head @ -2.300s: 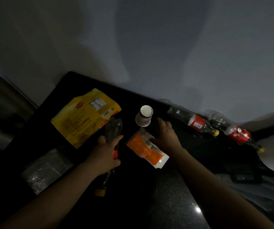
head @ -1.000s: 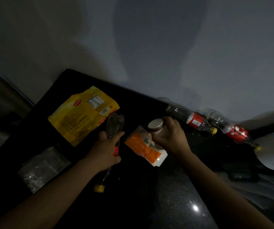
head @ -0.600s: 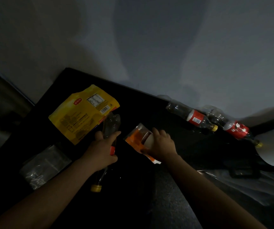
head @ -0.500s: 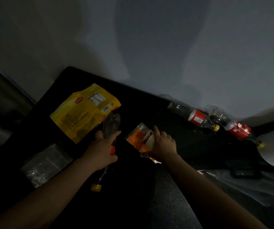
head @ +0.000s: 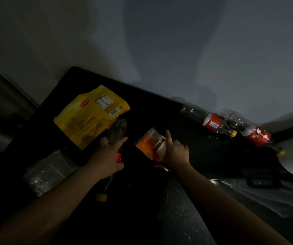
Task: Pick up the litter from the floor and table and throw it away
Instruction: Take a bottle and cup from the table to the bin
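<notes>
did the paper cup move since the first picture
Yes. Against the yellow packet, the paper cup has come nearer the person; the right hand holds it together with the orange packet.

Bare left hand point(head: 107, 160) and bare right hand point(head: 176, 155), forearms point(head: 221, 200) uncovered to the frame's edge

On the table point(head: 160, 110) we see a packet point(head: 89, 119) at ten o'clock, a bottle point(head: 117, 129) against its near edge, a cup point(head: 160, 147) on a pouch point(head: 144, 145) centrally, a second bottle point(head: 211, 122) and third bottle point(head: 255, 137) at two, perhaps a bag point(head: 48, 172) at eight.
</notes>
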The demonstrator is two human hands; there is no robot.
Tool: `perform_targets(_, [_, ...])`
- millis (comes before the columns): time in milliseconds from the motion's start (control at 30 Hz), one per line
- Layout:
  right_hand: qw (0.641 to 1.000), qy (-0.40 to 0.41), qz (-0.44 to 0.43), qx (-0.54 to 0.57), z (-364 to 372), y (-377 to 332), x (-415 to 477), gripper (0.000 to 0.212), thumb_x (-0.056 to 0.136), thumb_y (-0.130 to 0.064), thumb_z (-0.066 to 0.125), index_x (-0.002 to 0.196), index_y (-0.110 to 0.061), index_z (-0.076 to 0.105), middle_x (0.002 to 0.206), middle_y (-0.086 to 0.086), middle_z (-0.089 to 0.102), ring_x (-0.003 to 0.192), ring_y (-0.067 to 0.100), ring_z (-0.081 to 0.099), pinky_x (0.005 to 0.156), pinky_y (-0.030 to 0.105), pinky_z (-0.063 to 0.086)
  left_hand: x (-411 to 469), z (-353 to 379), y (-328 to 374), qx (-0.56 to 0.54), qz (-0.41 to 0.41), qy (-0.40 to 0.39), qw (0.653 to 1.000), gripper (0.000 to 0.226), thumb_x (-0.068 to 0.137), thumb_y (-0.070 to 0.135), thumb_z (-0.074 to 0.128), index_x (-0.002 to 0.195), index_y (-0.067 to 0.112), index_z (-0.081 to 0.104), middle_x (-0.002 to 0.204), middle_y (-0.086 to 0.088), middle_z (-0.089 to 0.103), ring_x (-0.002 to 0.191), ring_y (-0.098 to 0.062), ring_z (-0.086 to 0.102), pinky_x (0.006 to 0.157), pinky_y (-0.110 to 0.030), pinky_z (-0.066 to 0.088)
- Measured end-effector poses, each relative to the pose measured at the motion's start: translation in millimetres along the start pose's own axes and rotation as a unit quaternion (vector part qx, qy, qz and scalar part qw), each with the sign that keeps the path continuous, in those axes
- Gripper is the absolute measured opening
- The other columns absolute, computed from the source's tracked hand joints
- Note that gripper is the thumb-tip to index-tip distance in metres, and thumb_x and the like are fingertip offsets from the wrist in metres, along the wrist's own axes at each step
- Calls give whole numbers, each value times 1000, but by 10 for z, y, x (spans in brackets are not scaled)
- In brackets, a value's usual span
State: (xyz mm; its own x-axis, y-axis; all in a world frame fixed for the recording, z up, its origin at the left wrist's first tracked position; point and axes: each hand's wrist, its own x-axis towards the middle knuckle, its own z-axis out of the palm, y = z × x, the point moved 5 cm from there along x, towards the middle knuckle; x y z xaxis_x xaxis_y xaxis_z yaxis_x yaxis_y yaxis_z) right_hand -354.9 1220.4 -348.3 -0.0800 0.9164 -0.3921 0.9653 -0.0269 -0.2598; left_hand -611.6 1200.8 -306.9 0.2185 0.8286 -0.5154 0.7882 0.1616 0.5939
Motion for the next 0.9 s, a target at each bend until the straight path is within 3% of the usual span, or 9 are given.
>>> perform_targets(300, [1000,3,2,23,2,33,11,123,65,-53,79,150,-29,-6,134,13,46,122,30,47,110,54,30,11,63,33,-4,2,1,1000,88,79,23,71,144,47,17,128,-1,18,102,-24,53,92,-39,52])
perform_targets(533, [1000,4,-2,25,4,43,16,116,64,-51,80,150,-26,5,134,12,45,123,30,46,111,53,26,-40,94,-24,-15,2,1,1000,88,79,22,71,143,50,17,126,1,19,99,-20,52,90,-32,53])
perform_targets(733, [994,-12,34,102,-32,177,32,112,63,-46,81,148,-29,9,131,6,51,121,28,49,106,53,29,-75,20,27,-18,9,0,1000,88,80,23,71,143,49,17,127,1,18,100,-20,52,92,-32,52])
perform_targets(900, [995,3,32,91,65,134,-8,117,59,-70,72,147,-32,4,130,8,49,114,26,52,102,54,35,-95,-13,90,-10,18,-7,1000,85,82,22,68,145,46,16,129,-2,18,99,-24,52,92,-36,51])
